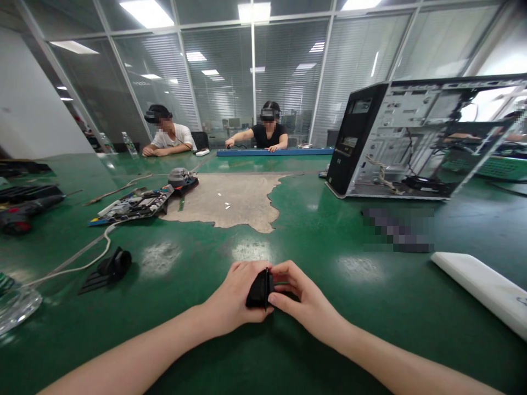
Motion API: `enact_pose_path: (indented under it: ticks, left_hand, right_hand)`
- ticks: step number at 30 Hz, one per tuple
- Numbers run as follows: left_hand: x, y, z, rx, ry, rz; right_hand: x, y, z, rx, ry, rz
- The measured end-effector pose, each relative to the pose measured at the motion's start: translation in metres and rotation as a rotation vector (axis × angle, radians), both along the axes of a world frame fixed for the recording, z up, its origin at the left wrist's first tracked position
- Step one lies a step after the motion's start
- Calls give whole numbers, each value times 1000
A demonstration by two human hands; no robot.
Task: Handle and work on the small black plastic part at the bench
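Observation:
A small black plastic part [258, 291] is held between both hands just above the green table [197, 356], near the middle of the view. My left hand [233, 299] wraps round its left side, with the thumb below and the fingers over the top. From the right, my right hand [302, 299] grips the part's flat edge between thumb and fingertips. Some of the right fingers are partly hidden behind the part.
An open computer case [358, 142] stands at the back right, a white object [481, 285] in front of it. Left lie a black part [115, 266], a cable, a circuit board [132, 206] and a clear bottle [18, 304]. Two people sit across the table.

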State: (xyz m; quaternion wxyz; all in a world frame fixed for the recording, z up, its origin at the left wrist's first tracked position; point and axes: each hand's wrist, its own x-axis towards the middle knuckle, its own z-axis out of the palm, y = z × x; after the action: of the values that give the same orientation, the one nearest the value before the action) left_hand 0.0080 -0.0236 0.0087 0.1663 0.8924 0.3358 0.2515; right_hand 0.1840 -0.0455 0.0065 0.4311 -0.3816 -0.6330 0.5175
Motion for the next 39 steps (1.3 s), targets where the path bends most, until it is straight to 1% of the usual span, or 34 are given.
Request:
enact_pose_path:
  ticks: [3, 7, 10, 12, 16, 18, 20, 23, 29, 33, 39]
  left_hand:
    - [-3, 1, -1, 45, -11, 14]
    - [-4, -1, -2, 85, 16, 2]
    - [-4, -3, -1, 102, 16, 5]
    - [-5, -2, 0, 122, 20, 3]
    - [-6, -1, 0, 131, 58, -12]
    - [-7, 0, -1, 133, 64, -10]
    - [-7, 0, -1, 130, 72, -18]
    - [-8, -1, -2, 129, 66, -21]
    - [-8, -3, -2, 102, 92, 13]
    - [-8, -3, -2, 91, 95, 21]
    - [-9, -6, -3, 127, 101, 5]
  right_hand:
    - [-2, 0, -1, 33, 6, 13]
    - [-7, 1, -2, -13, 33, -6]
    - [-8, 3, -1, -9, 7, -41]
    - [-8, 4, -1, -10, -13, -41]
    - [-5, 1, -1, -41, -22, 51]
    - [-4, -2, -2, -23, -1, 93]
    - [-4, -3, -2, 32, -2, 68]
    - [-5, -2, -2, -16, 2, 62]
    - [-8, 1, -6, -28, -58, 21]
    - [-7, 2, -7, -27, -37, 60]
    - [-1, 0, -1, -52, 5, 151]
